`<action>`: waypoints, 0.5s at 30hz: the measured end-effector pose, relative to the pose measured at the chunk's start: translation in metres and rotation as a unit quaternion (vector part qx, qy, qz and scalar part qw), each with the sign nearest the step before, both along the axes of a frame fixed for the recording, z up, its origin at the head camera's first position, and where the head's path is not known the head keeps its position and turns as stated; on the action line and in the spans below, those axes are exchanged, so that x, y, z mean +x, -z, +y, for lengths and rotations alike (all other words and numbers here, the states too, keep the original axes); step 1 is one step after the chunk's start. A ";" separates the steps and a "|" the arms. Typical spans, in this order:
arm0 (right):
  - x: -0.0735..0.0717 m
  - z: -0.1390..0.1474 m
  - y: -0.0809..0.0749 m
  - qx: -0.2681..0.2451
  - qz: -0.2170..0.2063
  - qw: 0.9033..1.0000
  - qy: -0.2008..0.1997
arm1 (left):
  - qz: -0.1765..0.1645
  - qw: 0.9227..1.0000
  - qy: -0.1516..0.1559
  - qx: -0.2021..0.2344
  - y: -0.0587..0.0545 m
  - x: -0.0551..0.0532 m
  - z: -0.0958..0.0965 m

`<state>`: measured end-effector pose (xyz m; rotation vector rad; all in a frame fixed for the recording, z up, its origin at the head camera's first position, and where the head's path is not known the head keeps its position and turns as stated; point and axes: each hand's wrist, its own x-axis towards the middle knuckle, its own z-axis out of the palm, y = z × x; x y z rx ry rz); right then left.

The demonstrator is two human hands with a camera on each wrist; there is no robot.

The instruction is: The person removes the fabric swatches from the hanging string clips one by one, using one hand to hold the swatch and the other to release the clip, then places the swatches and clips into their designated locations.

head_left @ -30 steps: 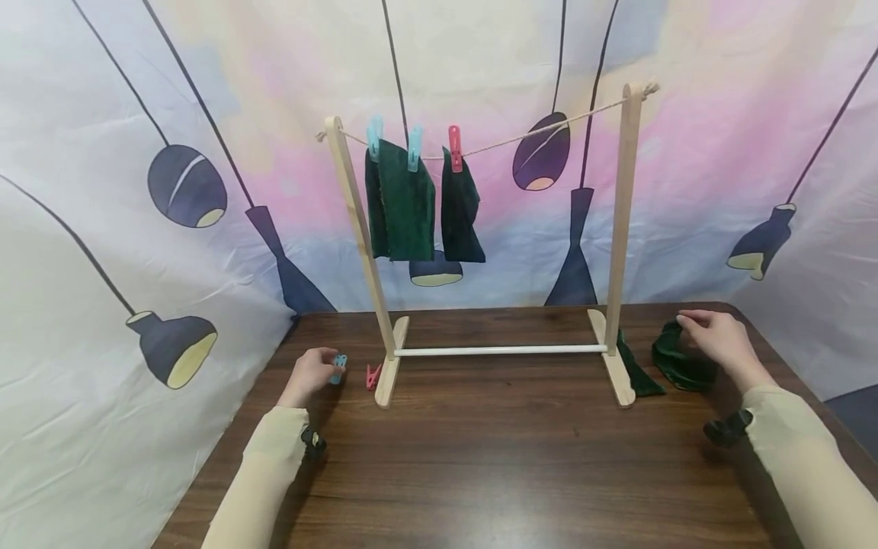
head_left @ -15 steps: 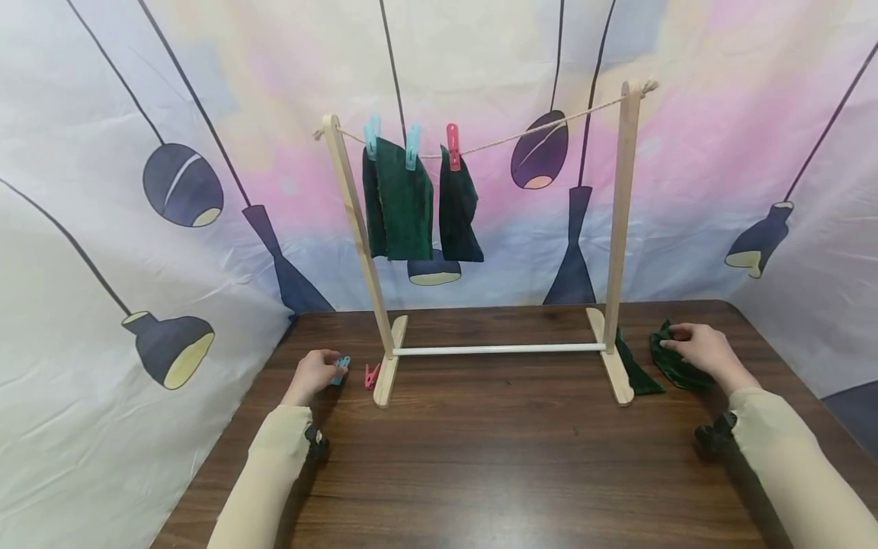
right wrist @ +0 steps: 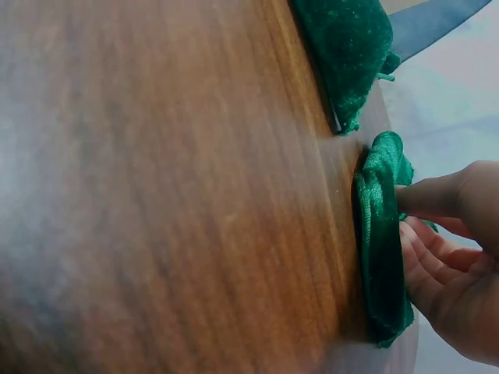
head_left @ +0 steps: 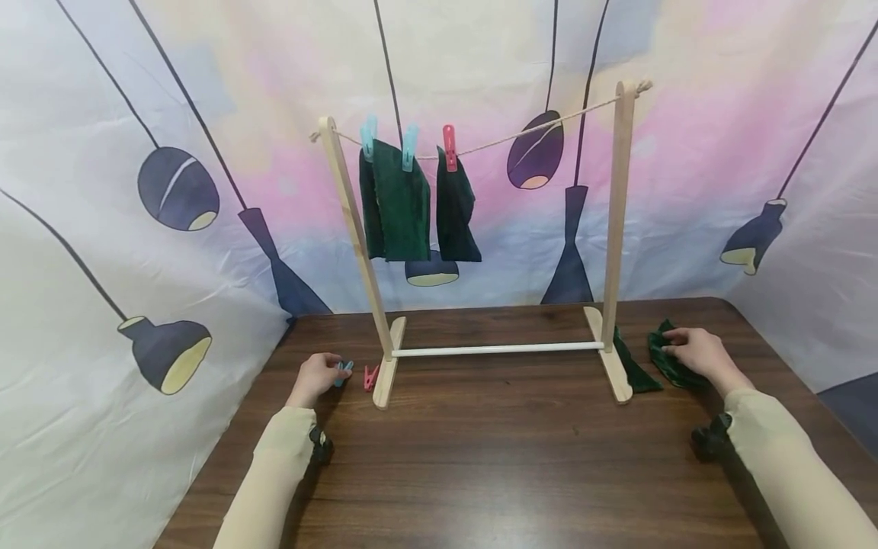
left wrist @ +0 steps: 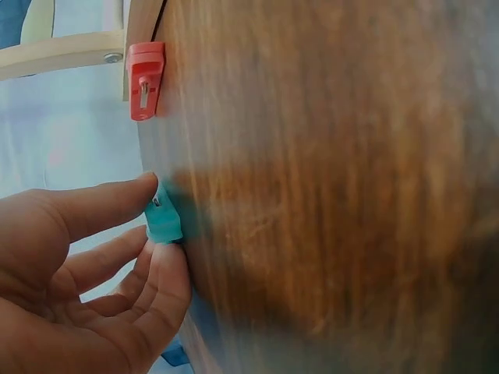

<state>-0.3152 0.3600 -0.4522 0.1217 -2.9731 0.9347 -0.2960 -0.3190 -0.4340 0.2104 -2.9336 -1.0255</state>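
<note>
My left hand (head_left: 315, 377) pinches a light blue clothespin (left wrist: 164, 218) between thumb and fingers, low over the left of the table. A red clothespin (head_left: 370, 377) lies just right of it, beside the rack's left foot. On the far right, my right hand (head_left: 700, 355) pinches a crumpled dark green velvet cloth (right wrist: 382, 249) that lies on the table. Another green cloth (head_left: 634, 366) lies next to it, partly hidden by the rack's right foot. Several clothespins, among them a red one (head_left: 450, 148), hold green cloths (head_left: 405, 210) on the rope.
A wooden rack (head_left: 620, 213) with a sagging rope (head_left: 528, 131) and a white bottom bar (head_left: 497, 350) stands at the back of the brown table (head_left: 507, 457). Behind it hangs a fabric backdrop (head_left: 274, 76) printed with lamps.
My right hand has moved left and down onto the cloth and now pinches it. My left hand has shifted slightly right with the blue clothespin, which has turned a little.
</note>
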 end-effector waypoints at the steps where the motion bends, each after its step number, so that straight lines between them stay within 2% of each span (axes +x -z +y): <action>1: 0.000 0.000 0.000 0.001 -0.001 1.000 -0.001 | 0.001 1.000 -0.002 0.002 0.001 0.001 0.000; 6: 0.001 -0.002 0.001 0.006 -0.002 1.000 -0.008 | 0.002 1.000 -0.006 0.005 0.006 0.000 0.001; 15: 0.007 -0.003 0.002 0.007 0.009 1.000 -0.021 | -0.001 1.000 0.004 0.002 0.006 0.006 0.007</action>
